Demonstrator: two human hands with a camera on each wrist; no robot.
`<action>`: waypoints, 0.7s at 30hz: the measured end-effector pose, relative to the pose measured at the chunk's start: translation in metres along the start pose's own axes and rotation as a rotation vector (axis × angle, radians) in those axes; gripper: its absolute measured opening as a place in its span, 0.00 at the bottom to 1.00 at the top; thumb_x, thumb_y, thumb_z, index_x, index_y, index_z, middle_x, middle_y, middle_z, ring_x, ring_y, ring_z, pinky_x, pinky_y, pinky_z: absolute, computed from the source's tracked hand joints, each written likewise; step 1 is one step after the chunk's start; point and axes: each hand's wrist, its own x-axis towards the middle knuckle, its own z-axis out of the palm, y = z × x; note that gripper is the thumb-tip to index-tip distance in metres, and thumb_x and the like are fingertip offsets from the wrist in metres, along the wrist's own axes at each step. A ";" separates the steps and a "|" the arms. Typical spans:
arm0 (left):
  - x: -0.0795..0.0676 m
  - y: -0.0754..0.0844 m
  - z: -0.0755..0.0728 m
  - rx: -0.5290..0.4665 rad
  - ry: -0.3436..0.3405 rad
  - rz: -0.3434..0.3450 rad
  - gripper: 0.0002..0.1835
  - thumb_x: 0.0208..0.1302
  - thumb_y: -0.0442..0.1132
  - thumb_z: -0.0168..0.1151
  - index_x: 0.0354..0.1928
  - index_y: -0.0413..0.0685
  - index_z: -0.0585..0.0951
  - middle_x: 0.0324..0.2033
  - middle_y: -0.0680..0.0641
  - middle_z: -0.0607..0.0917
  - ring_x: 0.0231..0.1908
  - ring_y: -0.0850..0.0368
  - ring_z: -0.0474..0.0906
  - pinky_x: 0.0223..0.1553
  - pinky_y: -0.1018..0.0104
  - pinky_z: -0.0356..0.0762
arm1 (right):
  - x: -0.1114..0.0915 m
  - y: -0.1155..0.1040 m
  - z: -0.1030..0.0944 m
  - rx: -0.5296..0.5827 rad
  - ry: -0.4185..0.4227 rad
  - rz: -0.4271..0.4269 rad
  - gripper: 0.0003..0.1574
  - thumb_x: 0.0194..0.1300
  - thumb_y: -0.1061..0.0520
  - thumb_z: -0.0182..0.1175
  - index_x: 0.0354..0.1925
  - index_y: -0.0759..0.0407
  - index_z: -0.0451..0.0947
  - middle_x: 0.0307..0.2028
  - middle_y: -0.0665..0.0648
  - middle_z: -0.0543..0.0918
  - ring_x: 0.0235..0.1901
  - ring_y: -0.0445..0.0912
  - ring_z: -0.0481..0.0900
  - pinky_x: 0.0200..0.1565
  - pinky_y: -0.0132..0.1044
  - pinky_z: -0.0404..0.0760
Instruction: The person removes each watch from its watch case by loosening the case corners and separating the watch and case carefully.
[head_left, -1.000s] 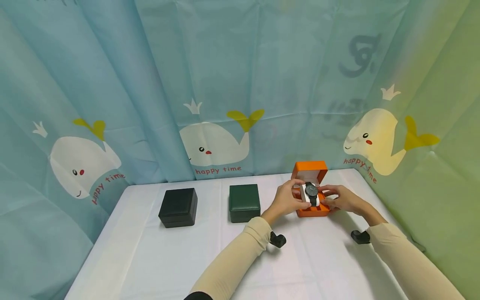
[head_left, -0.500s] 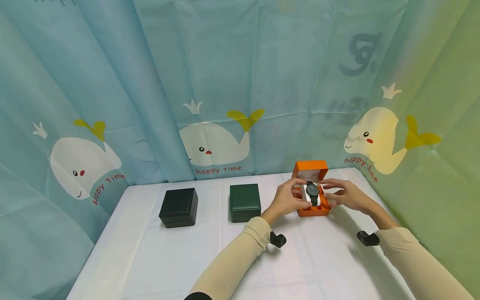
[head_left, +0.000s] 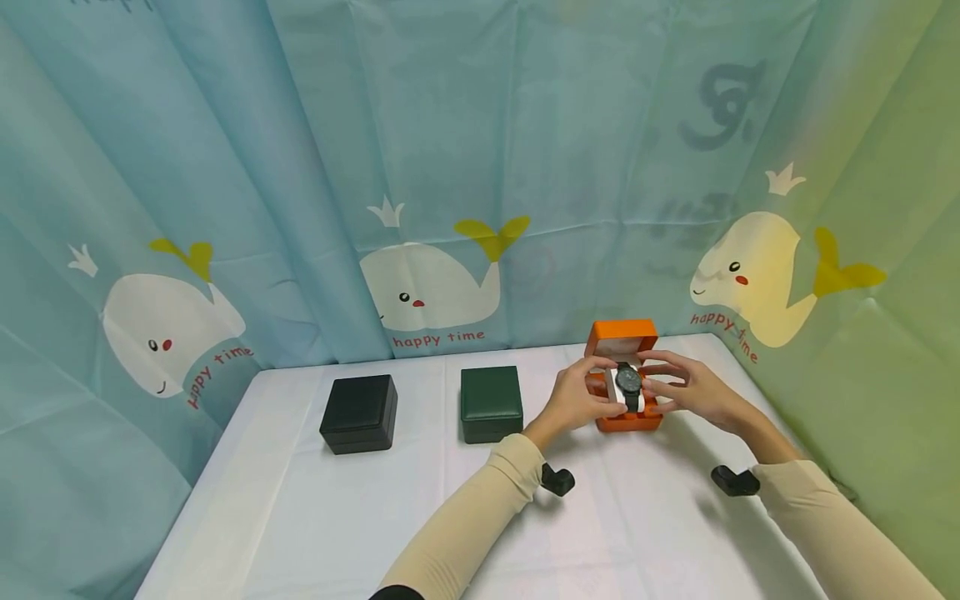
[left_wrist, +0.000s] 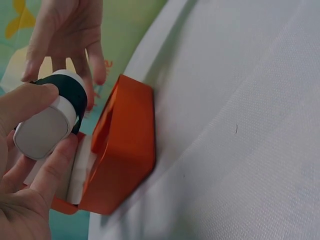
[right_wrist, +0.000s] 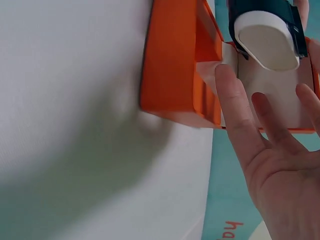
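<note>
A black wristwatch (head_left: 628, 380) is wrapped round a white cushion (left_wrist: 42, 131), held above the open orange watch box (head_left: 630, 422). My left hand (head_left: 574, 395) grips the watch and cushion from the left, thumb and fingers on either side. Over the box's right side, my right hand (head_left: 693, 392) hovers with fingers spread and mostly straight. In the right wrist view, the visible right fingers (right_wrist: 235, 107) are apart from the cushion. Some of the left fingers are hidden behind the cushion in the head view.
A green box (head_left: 491, 405) with its lid down stands left of the orange box. Farther left is a black closed box (head_left: 360, 414). All rest on a white-covered table (head_left: 420, 517), with a whale-print curtain (head_left: 435, 150) behind.
My right hand has drawn back slightly from the watch, its fingers spreading. The left hand has shifted very slightly right with the watch still in its grip.
</note>
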 end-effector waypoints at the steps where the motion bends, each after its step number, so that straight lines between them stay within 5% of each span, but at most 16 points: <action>1: 0.000 0.000 0.000 0.002 0.000 0.001 0.32 0.50 0.32 0.82 0.59 0.50 0.80 0.53 0.47 0.82 0.35 0.61 0.87 0.35 0.74 0.83 | 0.000 0.001 0.001 0.019 0.001 -0.002 0.41 0.74 0.56 0.63 0.77 0.65 0.58 0.70 0.79 0.62 0.49 0.49 0.86 0.47 0.52 0.86; 21: -0.002 0.005 0.003 -0.001 -0.018 -0.012 0.32 0.52 0.34 0.82 0.60 0.51 0.80 0.50 0.47 0.83 0.42 0.53 0.87 0.37 0.75 0.83 | 0.001 0.009 0.018 0.141 0.015 -0.002 0.34 0.76 0.57 0.61 0.74 0.58 0.63 0.68 0.71 0.64 0.51 0.46 0.82 0.48 0.47 0.86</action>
